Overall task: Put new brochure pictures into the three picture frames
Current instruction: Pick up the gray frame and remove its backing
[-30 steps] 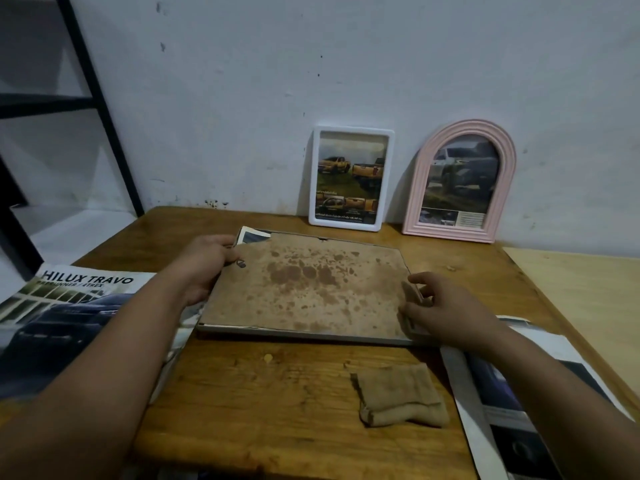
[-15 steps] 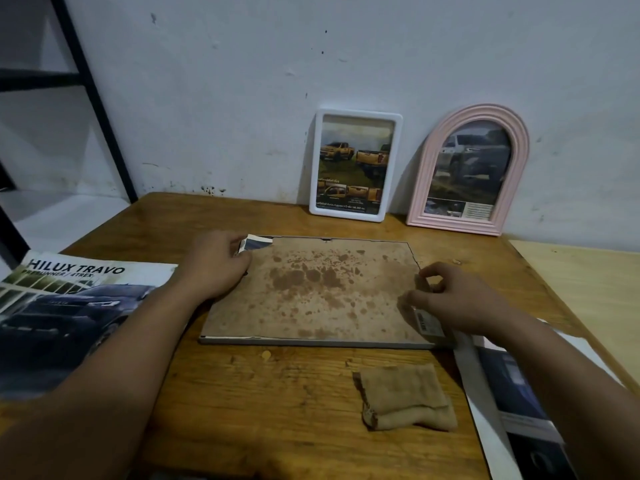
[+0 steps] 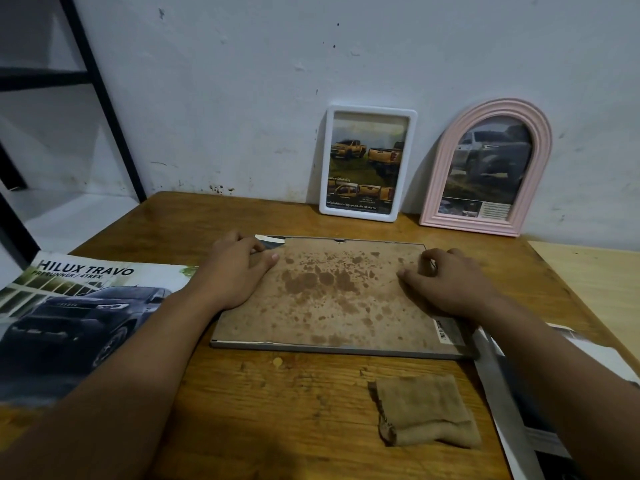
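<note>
A large grey frame [image 3: 332, 349] lies face down mid-table, its stained brown backing board [image 3: 329, 296] facing up. A brochure corner [image 3: 270, 241] pokes out at the board's far left. My left hand [image 3: 235, 268] rests on the board's left part, thumb pressing near that corner. My right hand [image 3: 446, 282] lies on the right part with fingers bent, fingertips touching the board. A white frame [image 3: 367, 163] and a pink arched frame [image 3: 486, 168] lean on the wall, each showing a truck picture.
A Hilux Travo brochure [image 3: 79, 313] lies at the table's left edge. Brochure pages [image 3: 519, 393] lie at the right under the frame's corner. A folded brown cloth [image 3: 426, 412] sits in front. A black shelf post [image 3: 104, 98] stands at far left.
My right hand moved from the frame's right edge inward onto the backing board. My left hand slid slightly further onto the board. The camera view shifted a little.
</note>
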